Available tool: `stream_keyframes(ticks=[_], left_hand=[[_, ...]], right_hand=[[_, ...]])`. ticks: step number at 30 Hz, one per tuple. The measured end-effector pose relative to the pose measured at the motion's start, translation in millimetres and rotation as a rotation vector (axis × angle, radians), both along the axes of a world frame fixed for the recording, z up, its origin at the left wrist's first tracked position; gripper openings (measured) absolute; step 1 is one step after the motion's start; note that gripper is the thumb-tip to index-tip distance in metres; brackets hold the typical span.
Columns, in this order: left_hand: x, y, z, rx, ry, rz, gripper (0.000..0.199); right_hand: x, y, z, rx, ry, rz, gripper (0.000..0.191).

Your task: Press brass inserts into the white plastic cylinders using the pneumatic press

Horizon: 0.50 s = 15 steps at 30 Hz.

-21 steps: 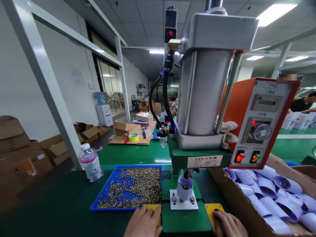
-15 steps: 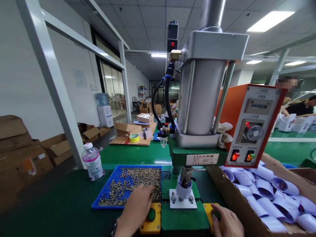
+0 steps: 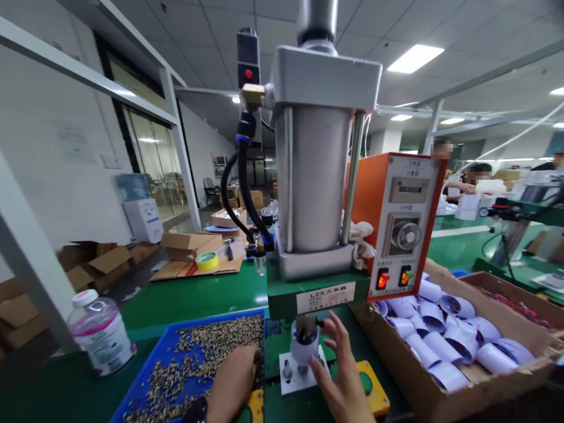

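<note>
My left hand [image 3: 235, 376] is low over the blue tray [image 3: 163, 346], at the right side of a spread of small brass-coloured metal pieces [image 3: 220, 341]. Its fingers point down and are hidden behind the hand. My right hand [image 3: 341, 373] is raised beside a short white plastic cylinder [image 3: 305, 346] that stands upright on the press fixture. Its fingers are spread, with the thumb close to the cylinder's lower right; whether they touch I cannot tell. The cylinder sits under the tool of the pneumatic press [image 3: 315, 176], on a white metal plate [image 3: 288, 382].
Yellow button boxes flank the press base, the right one [image 3: 374, 388] in fuller view. A cardboard box [image 3: 396, 352] of white plastic cylinders stands at right. The orange control box [image 3: 396, 223] overhangs it. A bottle [image 3: 103, 335] stands left of the tray. People work in the right background.
My right hand has left the right button and moved up and left to the cylinder. My left hand has shifted slightly over the tray. The camera view has swung right.
</note>
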<state>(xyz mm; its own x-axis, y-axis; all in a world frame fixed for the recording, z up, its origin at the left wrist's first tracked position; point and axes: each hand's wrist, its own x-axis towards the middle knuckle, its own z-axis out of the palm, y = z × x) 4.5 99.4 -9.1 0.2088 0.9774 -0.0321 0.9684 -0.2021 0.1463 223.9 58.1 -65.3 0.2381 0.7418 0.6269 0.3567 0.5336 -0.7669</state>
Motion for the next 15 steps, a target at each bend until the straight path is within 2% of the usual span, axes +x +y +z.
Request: stream_keyframes(ticks=[2,3,6,8,11,13,15], left_hand=[[-0.7,1.1,-3.0,-0.004,-0.027,-0.006,0.023],[-0.9,1.2,-4.1,-0.003,-0.036,-0.002,0.023],[-2.1,0.8,-5.8,0.009,-0.052,0.019,0.025],[-3.8,2.2,-6.9,0.011,-0.059,0.025,0.023],[-6.5,8.9,-9.1,-0.009,-0.072,0.015,0.022],[-7.1,15.6,-10.5,-0.031,-0.084,-0.011,0.024],[-6.6,22.6,-11.8,-0.046,-0.095,-0.047,0.028]], right_hand=[[-11.9,7.0,21.6,-0.071,0.070,0.149,0.068],[-18.6,9.8,29.7,-0.090,0.130,0.164,0.066],[-36.6,11.0,41.3,-0.061,0.313,0.043,0.065],[-42.0,5.0,38.0,-0.013,0.312,-0.046,0.064],[-36.5,-11.3,23.5,0.066,0.229,-0.169,0.052],[-26.4,-24.2,16.6,0.179,0.196,-0.276,0.048],[-15.7,-36.9,17.1,0.297,0.137,-0.354,0.048]])
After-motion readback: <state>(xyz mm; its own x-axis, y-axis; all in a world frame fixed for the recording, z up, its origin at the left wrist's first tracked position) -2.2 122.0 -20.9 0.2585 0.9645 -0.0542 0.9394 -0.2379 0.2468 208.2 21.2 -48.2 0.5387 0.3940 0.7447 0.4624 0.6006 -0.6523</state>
